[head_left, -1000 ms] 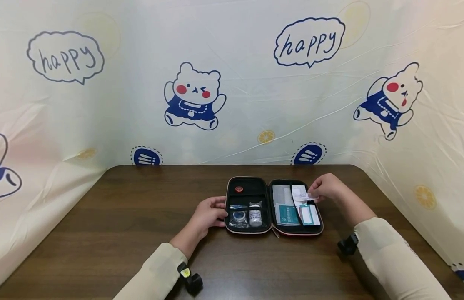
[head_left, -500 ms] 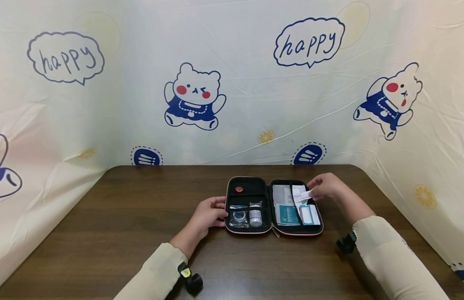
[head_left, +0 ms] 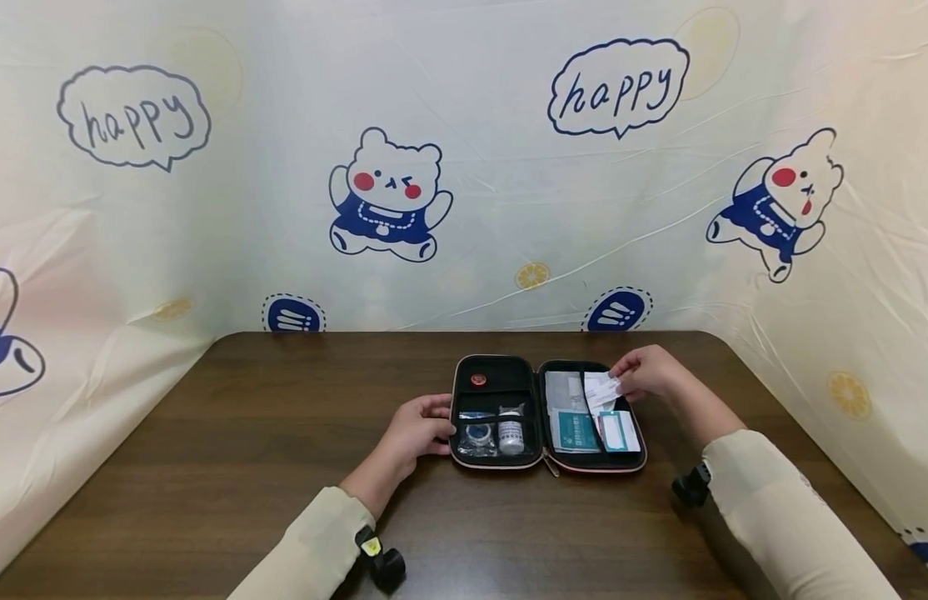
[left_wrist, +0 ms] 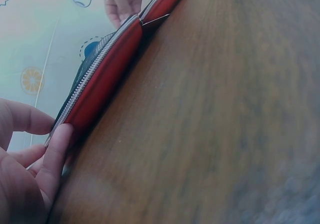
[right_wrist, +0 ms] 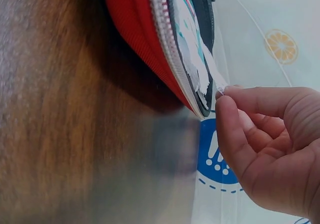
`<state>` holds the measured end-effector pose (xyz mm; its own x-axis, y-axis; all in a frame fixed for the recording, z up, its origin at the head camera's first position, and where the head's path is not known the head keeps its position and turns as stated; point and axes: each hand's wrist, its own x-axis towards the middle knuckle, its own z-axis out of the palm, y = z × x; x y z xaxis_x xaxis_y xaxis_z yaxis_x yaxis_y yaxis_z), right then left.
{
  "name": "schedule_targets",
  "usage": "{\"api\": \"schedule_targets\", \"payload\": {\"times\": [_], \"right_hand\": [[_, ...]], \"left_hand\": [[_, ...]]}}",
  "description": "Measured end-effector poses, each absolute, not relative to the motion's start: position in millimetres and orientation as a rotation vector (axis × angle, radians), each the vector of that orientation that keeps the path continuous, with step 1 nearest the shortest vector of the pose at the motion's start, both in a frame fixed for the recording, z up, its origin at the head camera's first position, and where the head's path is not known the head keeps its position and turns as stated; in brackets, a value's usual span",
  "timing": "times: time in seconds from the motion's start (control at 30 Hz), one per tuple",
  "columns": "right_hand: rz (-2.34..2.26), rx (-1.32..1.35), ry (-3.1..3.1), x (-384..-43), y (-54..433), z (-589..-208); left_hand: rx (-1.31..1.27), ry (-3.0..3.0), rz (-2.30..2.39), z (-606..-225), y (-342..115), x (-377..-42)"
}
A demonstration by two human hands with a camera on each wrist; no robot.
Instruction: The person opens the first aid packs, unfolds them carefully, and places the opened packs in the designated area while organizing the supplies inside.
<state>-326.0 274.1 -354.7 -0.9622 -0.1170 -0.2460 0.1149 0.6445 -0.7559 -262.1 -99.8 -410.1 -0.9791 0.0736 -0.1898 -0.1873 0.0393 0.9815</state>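
Observation:
A small zippered first-aid case lies unfolded on the table, red outside and black inside. My left hand grips its left edge; in the left wrist view, thumb and fingers pinch the rim by the zipper. At the case's right half, my right hand pinches the end of a white packet between thumb and fingertips, tucked partly behind a black elastic strap. Below it sits a white-and-teal packet. Beside the strap are a teal packet and a pale clear packet.
In the case's left half, a white bottle and a bagged roll sit under a strap, with a small red round item above. A zipper pull hangs at the hinge. The brown table meets a printed curtain behind.
My right hand has shifted slightly left over the case, and the white packet's pinched end has moved left and tilted with it. The left hand has stayed at the case's edge.

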Motion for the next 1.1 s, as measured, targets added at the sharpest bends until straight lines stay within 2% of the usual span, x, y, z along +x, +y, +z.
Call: {"api": "schedule_targets", "payload": {"times": [1.1], "right_hand": [[-1.185, -0.131, 2.544, -334.6, 246.1, -367.6]], "left_hand": [[-0.090, 2.125, 2.055, -407.4, -98.4, -259.8]]}}
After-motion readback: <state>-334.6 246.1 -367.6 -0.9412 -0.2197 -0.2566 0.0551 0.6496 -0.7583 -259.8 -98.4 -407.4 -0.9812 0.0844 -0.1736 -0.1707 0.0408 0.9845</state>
